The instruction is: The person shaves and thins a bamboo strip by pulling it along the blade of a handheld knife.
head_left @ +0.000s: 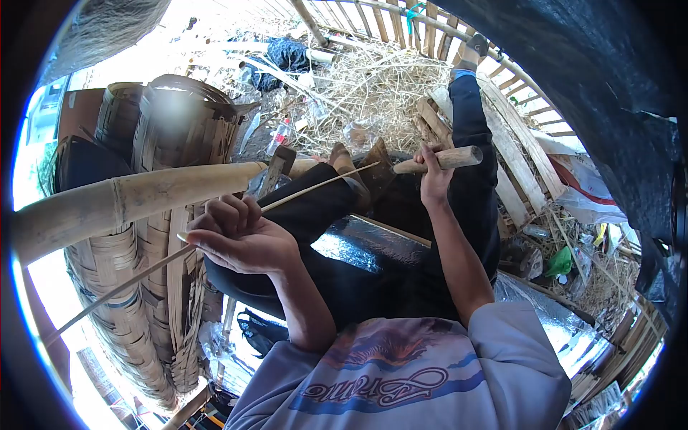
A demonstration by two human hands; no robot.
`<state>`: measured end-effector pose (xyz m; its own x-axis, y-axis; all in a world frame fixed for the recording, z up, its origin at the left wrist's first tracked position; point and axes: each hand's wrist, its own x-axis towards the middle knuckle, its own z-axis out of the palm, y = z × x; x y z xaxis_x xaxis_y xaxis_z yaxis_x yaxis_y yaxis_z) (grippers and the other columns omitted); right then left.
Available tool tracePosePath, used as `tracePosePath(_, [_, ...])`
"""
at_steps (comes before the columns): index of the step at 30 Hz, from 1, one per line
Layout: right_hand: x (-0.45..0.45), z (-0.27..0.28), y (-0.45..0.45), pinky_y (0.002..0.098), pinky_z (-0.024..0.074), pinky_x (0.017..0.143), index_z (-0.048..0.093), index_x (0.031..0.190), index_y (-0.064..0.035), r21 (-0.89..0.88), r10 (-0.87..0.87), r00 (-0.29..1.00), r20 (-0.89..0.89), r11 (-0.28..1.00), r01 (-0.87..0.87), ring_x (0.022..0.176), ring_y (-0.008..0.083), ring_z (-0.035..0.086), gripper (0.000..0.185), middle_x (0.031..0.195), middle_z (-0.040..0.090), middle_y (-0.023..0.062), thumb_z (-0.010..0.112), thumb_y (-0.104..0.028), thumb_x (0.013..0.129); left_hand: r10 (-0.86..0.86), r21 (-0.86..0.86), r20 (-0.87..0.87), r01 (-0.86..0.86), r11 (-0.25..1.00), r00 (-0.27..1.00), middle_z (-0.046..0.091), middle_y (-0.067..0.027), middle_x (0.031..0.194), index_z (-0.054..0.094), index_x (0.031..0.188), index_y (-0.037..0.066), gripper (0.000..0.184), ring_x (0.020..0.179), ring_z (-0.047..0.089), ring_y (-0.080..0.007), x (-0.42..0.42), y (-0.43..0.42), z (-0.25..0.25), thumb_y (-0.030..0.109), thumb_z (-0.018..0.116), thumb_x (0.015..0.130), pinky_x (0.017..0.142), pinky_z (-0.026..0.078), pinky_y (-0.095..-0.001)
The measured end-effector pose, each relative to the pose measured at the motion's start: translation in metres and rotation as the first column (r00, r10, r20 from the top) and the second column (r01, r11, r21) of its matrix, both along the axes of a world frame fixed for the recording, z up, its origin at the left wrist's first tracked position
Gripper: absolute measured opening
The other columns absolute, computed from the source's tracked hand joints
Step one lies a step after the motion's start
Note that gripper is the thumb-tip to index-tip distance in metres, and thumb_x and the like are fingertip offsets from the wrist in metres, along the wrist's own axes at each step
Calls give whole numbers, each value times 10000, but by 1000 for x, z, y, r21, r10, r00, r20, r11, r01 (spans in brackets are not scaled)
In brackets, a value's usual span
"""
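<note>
Left fingers (235,209): closed on bamboo strip (313,189)
Right fingers (431,156): gripping knife handle (461,157)
Strip location: slanting above lap (337,283), tip near blade (378,174); contact unclear
Technique: hold strip steady, blade angled off lap

A pale lavender-grey T-shirt (287,387) has short, plain sleeves (510,337) and a chest print (390,355) — orange and purple above blue bands, with looping outlined lettering (380,388). The trousers (469,107) are black, a blue band (464,73) showing at one ankle — both forearms are bare.
</note>
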<state>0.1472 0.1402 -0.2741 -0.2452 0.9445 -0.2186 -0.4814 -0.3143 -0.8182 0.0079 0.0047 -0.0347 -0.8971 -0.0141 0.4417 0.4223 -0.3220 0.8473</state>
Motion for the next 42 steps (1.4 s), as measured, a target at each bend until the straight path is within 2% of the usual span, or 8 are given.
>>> tracePosePath(7, [-8, 123, -19, 342, 406, 663, 434, 781, -61, 200, 284, 840, -463, 956, -213, 614, 153, 446, 153, 643, 453, 48, 559, -45, 868, -3, 141, 0, 3, 990, 1000, 158, 50, 585, 204, 668, 160, 465, 524, 141, -68, 2, 12, -2, 467, 333, 992, 432, 110, -219])
tracePosePath(11, [11, 187, -28, 366, 348, 703, 392, 786, -115, 348, 418, 813, -406, 893, -285, 600, 155, 427, 219, 623, 433, 23, 555, -240, 863, -29, 204, -28, 34, 978, 999, 156, 54, 581, 203, 663, 171, 458, 521, 134, -66, 3, 14, -3, 456, 342, 993, 430, 95, -217])
tracePosePath(16, [-6, 132, -34, 336, 405, 681, 439, 779, -41, 284, 342, 855, -390, 928, -241, 654, 170, 483, 140, 672, 502, 77, 565, -31, 840, -13, 195, -29, 18, 981, 1000, 153, 55, 576, 205, 665, 175, 452, 518, 127, -63, 4, 13, -4, 451, 346, 994, 417, 84, -212])
tracePosePath(25, [25, 222, -32, 334, 380, 656, 469, 827, -145, 464, 498, 729, -470, 842, -276, 540, 118, 469, 209, 609, 509, -9, 618, -284, 871, -137, 234, -41, 143, 962, 990, 161, 41, 570, 220, 675, 178, 451, 513, 129, -71, 8, 11, -8, 488, 320, 988, 411, 89, -211])
tracePosePath(30, [21, 211, -34, 355, 380, 659, 467, 805, -128, 418, 421, 824, -378, 872, -254, 540, 137, 466, 185, 598, 509, 8, 606, -227, 876, -399, 334, -132, 419, 844, 908, 197, 36, 555, 268, 717, 165, 435, 493, 128, -67, 6, 2, -13, 508, 315, 980, 409, 111, -217])
tracePosePath(33, [25, 213, -33, 360, 387, 670, 473, 785, -118, 440, 440, 822, -362, 858, -266, 550, 141, 476, 177, 592, 511, 14, 610, -192, 869, -427, 278, -174, 460, 843, 887, 212, 35, 547, 273, 732, 165, 423, 470, 146, -62, 11, 5, -13, 505, 319, 979, 406, 112, -217])
tracePosePath(35, [30, 226, -29, 361, 434, 599, 500, 801, -79, 478, 452, 689, -567, 862, -171, 514, 172, 516, 157, 577, 545, 48, 654, -112, 809, -428, 255, -173, 460, 850, 887, 217, 33, 542, 272, 738, 165, 416, 461, 154, -60, 15, 8, -11, 501, 320, 979, 402, 114, -217])
tracePosePath(42, [21, 198, -18, 361, 445, 581, 493, 768, -55, 520, 464, 772, -434, 829, -206, 502, 173, 509, 149, 590, 553, 83, 641, -35, 756, -489, 274, -218, 534, 800, 844, 226, 33, 530, 266, 751, 165, 400, 442, 149, -55, 13, 7, -13, 488, 313, 983, 385, 123, -221])
